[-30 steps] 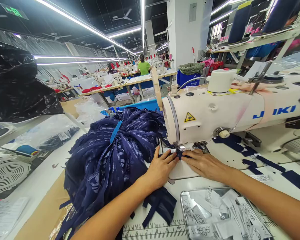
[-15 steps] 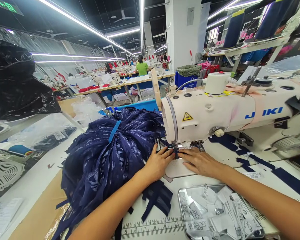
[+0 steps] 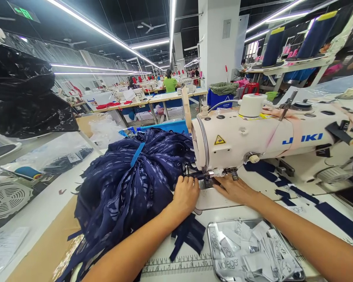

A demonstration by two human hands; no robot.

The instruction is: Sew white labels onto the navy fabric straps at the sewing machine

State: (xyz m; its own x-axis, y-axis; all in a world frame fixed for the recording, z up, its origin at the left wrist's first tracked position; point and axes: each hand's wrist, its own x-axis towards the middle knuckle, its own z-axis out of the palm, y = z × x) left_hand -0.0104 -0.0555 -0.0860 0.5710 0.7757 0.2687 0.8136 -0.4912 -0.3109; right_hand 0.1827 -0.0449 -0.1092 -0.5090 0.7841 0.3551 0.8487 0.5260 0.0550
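Observation:
My left hand (image 3: 186,194) is closed, its fingers curled at the edge of a navy fabric piece (image 3: 197,174) left of the presser foot. What lies under the fingertips is hidden. My right hand (image 3: 233,190) rests on the bed right of the needle area, fingers stretched toward the presser foot; some fingertips are behind machine parts. The cream sewing machine (image 3: 223,137) stands over both hands. Against my left hand lies a large heap of navy lace-edged garments (image 3: 120,184), with a blue strip (image 3: 137,154) across it.
A clear tray (image 3: 211,250) of white printed labels (image 3: 253,246) sits near the front edge. Navy fabric scraps (image 3: 190,237) lie by my left forearm, and more strips (image 3: 338,219) lie at right. Thread cones (image 3: 273,47) stand behind the machine. A black plastic bag (image 3: 23,90) is at left.
My left hand has gone from fingers laid out flat to curled, a little left of the needle. My right hand has slid slightly deeper beneath the machine head. The view has shifted slightly.

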